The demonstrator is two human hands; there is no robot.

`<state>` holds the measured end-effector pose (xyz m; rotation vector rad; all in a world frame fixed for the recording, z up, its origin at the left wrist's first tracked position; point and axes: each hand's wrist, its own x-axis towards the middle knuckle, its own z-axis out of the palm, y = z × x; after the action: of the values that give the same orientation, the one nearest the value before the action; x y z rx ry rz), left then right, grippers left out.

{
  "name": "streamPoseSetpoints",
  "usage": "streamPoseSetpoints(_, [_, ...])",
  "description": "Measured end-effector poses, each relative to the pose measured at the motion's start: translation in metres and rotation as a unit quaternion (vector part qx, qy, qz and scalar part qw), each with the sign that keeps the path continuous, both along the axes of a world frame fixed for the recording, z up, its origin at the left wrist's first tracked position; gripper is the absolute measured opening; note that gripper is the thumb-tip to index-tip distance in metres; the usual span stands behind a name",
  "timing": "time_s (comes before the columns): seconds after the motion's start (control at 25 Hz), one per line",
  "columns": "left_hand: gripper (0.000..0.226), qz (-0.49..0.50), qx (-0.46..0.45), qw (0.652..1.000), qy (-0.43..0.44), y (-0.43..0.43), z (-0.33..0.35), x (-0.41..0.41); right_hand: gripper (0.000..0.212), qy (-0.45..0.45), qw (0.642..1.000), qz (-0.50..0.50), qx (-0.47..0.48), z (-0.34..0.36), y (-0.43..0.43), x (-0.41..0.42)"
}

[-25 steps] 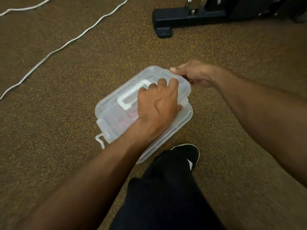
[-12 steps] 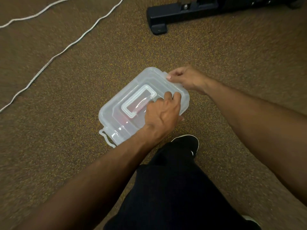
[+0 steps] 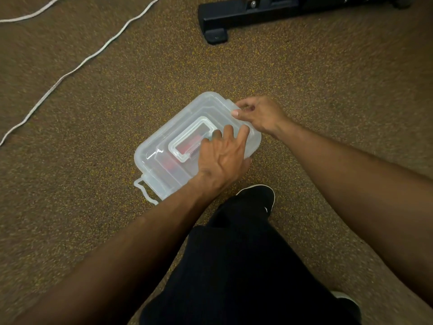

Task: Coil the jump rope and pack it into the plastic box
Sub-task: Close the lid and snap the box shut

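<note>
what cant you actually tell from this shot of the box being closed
- Box contents: head view shows only red shapes through the cloudy lid; no rope coil can be made out.
- Far-end latch: the right hand covers it.
- Near right edge of the plastic box: under the left hand.
- White cord: cut off by the left and top edges.

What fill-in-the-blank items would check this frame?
1. The box sits on the ____.
2. The left hand presses down on the box's ____.
3. The right hand works at the box's far ____.
4. Seen through the lid, the contents are ____ in colour.

Missing: carpet; lid; end; red
</note>
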<state>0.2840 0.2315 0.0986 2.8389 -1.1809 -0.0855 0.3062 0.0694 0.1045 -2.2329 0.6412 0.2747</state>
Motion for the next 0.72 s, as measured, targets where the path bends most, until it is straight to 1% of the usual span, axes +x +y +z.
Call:
streamPoseSetpoints(0.08, [0.064, -0.007, -0.005, 1.0, 0.025, 0.0, -0.005, 0.002, 0.053, 0.009, 1.0, 0.008, -0.026, -0.001, 0.002, -0.001])
streamPoseSetpoints(0.16, [0.073, -0.014, -0.002, 0.999, 0.034, 0.0, -0.011, 0.002, 0.051, 0.018, 1.0, 0.001, -0.024, -0.002, 0.004, -0.001])
streamPoseSetpoints(0.2, [0.073, -0.017, -0.004, 0.999, 0.034, 0.0, -0.013, 0.002, 0.051, 0.018, 1.0, -0.004, -0.021, -0.003, 0.005, -0.001])
streamPoseSetpoints(0.32, [0.064, -0.02, -0.012, 0.999, 0.036, -0.001, -0.015, 0.003, 0.052, 0.023, 1.0, -0.013, -0.015, -0.003, 0.003, 0.0])
streamPoseSetpoints(0.44, [0.068, -0.014, 0.003, 0.999, 0.048, -0.005, -0.012, 0.005, 0.052, 0.032, 0.999, -0.007, -0.016, 0.001, 0.005, 0.001])
streamPoseSetpoints(0.48, [0.071, -0.011, 0.003, 0.999, 0.041, -0.005, -0.01, 0.006, 0.052, 0.034, 0.999, -0.003, -0.02, 0.002, 0.005, 0.001])
streamPoseSetpoints(0.56, [0.079, -0.011, -0.013, 1.0, -0.005, -0.002, -0.006, 0.012, 0.051, 0.037, 0.999, 0.0, -0.017, 0.003, 0.004, 0.001])
streamPoseSetpoints(0.64, [0.085, -0.032, -0.033, 0.998, -0.043, 0.002, -0.005, 0.024, 0.048, 0.042, 0.999, -0.006, -0.005, 0.004, 0.003, -0.001])
streamPoseSetpoints(0.72, [0.088, -0.055, -0.035, 0.997, -0.035, 0.006, -0.009, 0.036, 0.049, 0.042, 0.999, -0.017, 0.013, 0.001, 0.002, -0.002])
